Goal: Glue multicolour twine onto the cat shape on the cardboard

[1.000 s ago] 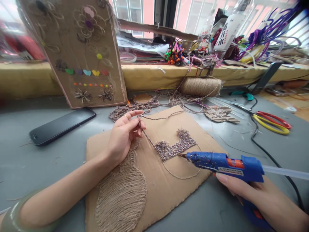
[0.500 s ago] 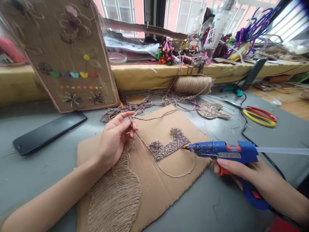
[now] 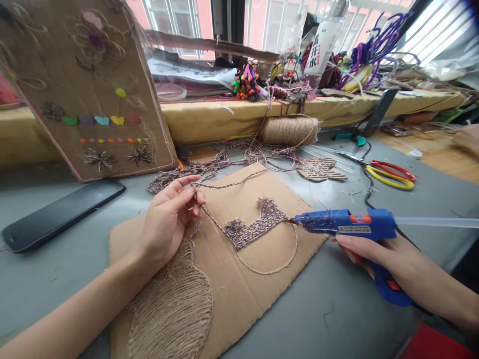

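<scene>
At the bench (image 3: 292,319) there were one glue gun (image 3: 379,224), one flat cardboard sheet (image 3: 232,294), one phone (image 3: 62,217), one pair of scissors (image 3: 374,163) and one spool of twine (image 3: 288,130). The sheet bore two yarn tufts (image 3: 267,205), while one upright cardboard panel (image 3: 130,85) carried five coloured hearts (image 3: 102,120) in a row and two yarn starbursts (image 3: 139,155) near its foot. Two bottles (image 3: 322,50) showed on the ledge (image 3: 217,122) behind.

A blue glue gun (image 3: 344,222) points left above flat cardboard (image 3: 224,276).
</scene>
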`<state>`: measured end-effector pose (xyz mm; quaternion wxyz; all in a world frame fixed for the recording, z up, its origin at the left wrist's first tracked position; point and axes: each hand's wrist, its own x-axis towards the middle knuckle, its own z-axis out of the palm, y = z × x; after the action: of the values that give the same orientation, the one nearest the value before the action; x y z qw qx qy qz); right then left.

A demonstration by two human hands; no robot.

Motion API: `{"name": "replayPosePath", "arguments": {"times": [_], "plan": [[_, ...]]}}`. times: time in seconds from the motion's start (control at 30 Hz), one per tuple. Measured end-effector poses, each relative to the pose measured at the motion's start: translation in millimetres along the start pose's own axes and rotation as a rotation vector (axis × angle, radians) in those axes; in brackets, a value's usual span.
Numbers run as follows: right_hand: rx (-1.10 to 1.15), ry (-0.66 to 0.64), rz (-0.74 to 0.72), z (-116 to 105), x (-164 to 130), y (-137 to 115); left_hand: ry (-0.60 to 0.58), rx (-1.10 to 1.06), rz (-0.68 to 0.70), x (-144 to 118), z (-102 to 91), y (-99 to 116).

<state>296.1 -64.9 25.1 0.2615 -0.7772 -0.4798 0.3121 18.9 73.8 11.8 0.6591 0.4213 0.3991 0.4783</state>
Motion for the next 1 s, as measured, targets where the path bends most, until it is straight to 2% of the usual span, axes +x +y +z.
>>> {"name": "replayPosePath", "arguments": {"times": [0.17,0.33,0.7,0.83,1.0], "plan": [[0.015,0.001,-0.025,-2.9,1.3,4.5,0.001,0.004,0.017,0.9,-1.6,-1.1],[0.041,0.015,0.041,-4.4,1.8,4.5,-0.005,0.003,0.002,1.5,-1.3,-1.1],[-0.01,0.049,-0.056,-6.9,-0.8,3.0,0.006,0.008,0.006,0.5,0.0,-0.7],[0.004,-0.001,-0.115,-1.3,-5.6,-7.9,0.008,0.006,0.023,1.2,-0.1,-1.5],[0.033,-0.114,-0.108,9.9,-9.9,-10.9,0.007,0.001,0.049,1.3,-0.8,-3.2]]}}
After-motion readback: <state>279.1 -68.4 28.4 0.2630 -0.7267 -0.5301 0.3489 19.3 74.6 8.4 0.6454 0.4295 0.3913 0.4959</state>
